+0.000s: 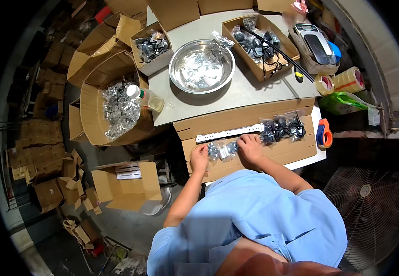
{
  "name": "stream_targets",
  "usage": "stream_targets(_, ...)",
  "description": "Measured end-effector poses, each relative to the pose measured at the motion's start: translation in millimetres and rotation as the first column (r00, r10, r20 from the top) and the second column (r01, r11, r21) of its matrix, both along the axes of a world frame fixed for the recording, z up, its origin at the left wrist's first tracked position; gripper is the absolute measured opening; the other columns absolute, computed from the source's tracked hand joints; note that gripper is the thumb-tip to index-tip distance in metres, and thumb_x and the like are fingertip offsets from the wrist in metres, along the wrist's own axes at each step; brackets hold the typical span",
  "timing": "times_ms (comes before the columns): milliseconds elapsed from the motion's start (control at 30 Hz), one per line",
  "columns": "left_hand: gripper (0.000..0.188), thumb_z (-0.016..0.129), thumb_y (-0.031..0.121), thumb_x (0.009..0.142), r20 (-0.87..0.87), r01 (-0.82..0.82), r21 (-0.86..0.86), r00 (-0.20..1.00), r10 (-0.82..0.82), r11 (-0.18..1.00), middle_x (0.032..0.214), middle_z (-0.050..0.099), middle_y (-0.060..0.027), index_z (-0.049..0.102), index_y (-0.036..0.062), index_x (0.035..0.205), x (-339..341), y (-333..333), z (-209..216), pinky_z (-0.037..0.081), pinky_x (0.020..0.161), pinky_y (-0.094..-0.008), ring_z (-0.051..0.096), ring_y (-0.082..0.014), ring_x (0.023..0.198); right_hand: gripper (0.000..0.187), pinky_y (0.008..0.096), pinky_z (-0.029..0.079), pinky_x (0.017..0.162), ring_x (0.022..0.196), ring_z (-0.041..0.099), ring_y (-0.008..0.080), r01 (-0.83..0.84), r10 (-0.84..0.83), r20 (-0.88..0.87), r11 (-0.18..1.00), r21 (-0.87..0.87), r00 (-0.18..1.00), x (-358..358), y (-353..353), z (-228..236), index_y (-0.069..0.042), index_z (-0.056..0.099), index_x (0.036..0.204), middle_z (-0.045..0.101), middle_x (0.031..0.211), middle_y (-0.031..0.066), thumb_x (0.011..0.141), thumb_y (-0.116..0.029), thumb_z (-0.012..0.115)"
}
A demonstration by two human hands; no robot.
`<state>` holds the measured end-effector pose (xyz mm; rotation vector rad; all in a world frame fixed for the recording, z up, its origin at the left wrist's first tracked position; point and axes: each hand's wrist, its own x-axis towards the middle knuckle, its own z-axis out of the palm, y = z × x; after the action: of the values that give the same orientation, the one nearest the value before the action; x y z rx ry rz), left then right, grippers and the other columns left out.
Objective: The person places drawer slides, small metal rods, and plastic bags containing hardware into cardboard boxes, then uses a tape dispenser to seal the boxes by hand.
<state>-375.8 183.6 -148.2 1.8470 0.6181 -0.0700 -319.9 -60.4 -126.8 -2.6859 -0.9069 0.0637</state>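
Your two hands sit apart on the near side of the flattened cardboard (296, 150), the clear bags of small parts (223, 151) between them. Left hand (200, 157): fingertips at the bags' left end; right hand (251, 148): palm down, fingers at their right end. Whether either pinches the plastic or only presses it, you can't tell from here. Having both ends covered probably keeps the slack bags straight and in line. Just beyond, the white slotted rail (229, 133) lies lengthwise, roughly parallel to the bags; the long board seems to suit that. Bags of dark parts (282, 128) bunch at the rail's right end, likely carrying on the same row. Farther off on the desk (181, 108), the steel bowl (176, 71) and open carton (267, 74) hold more bagged pieces, seemingly parked within reach but off the board.
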Motion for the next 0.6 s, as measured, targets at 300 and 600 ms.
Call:
stream_targets(300, 0.022, 0.066, 0.017, 0.081, 0.007, -0.117, 0.066, 0.993, 0.117, 0.991, 0.093, 0.061, -0.0100, 0.062, 0.0023, 0.096, -19, 2, -19, 0.048, 0.076, -0.0310, 0.062, -0.0206, 0.083, 0.041, 0.0457, 0.031, 0.091, 0.115, 0.043, 0.0269, -0.397, 0.396, -0.041, 0.918, 0.000, 0.917, 3, 29, 35, -0.028, 0.055, 0.119, 0.048, 0.121, 0.0080, 0.079, -0.027, 0.060)
stream_targets(600, 0.032, 0.059, 0.004, 0.078, 0.016, -0.298, -0.208, 0.951, 0.307, 0.932, 0.107, 0.043, -0.0102, 0.050, 0.0052, 0.108, 1, -6, 7, 0.043, 0.082, -0.0321, 0.044, -0.0219, 0.100, 0.051, 0.0455, 0.032, 0.089, 0.112, 0.041, 0.0289, -0.061, 0.066, -0.104, 0.997, 0.045, 0.992, 7, 43, 34, -0.025, 0.053, 0.120, 0.047, 0.120, 0.0086, 0.072, -0.030, 0.068)
